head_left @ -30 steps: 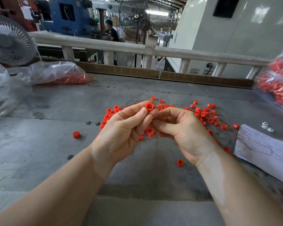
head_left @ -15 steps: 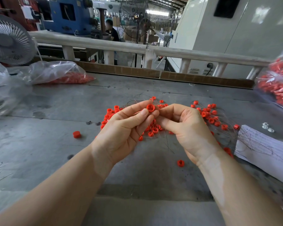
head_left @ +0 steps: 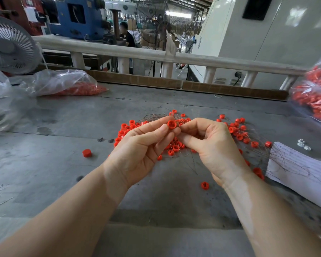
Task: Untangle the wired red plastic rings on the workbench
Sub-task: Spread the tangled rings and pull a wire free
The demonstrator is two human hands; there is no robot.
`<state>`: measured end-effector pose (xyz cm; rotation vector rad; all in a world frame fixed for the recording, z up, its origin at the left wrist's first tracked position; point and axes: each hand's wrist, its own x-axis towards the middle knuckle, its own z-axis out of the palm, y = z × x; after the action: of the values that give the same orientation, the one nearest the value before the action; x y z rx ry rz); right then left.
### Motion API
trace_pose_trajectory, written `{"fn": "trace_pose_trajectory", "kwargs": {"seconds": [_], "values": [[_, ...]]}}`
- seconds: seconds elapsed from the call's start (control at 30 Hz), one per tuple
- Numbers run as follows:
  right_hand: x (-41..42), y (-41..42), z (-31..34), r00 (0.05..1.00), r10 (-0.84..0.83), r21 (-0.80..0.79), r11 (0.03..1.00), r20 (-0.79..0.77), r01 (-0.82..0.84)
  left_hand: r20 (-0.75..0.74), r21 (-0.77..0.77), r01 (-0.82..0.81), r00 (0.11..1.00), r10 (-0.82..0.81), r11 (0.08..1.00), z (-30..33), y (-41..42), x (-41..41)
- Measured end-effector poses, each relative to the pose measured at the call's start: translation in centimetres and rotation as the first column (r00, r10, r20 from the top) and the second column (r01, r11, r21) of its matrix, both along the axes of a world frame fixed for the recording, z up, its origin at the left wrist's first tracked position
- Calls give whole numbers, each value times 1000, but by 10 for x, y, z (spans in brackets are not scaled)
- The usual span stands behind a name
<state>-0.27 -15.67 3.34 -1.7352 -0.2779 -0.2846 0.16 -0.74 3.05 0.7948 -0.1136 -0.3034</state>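
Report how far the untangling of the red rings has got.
Done: a few loose red plastic rings lie apart on the grey workbench. In hand: left hand pinches one red ring; right hand works beside it. Left: the wired tangle behind.

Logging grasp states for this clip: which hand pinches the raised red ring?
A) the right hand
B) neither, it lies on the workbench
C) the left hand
C: the left hand pinches the red ring between thumb and fingertips, above the tangled pile.
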Motion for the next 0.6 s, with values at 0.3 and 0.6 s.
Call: {"fn": "trace_pose_trajectory", "kwargs": {"seconds": [0.3, 0.6], "values": [[0, 0, 0, 997, 68, 43, 997, -30, -66, 11, -12, -5, 1000, 5, 1000, 0, -2, -2], [-1, 1, 2, 988, 124, 179, 978, -89, -106, 12, -43, 2, 1000, -1, 999, 3, -3, -4]]}}
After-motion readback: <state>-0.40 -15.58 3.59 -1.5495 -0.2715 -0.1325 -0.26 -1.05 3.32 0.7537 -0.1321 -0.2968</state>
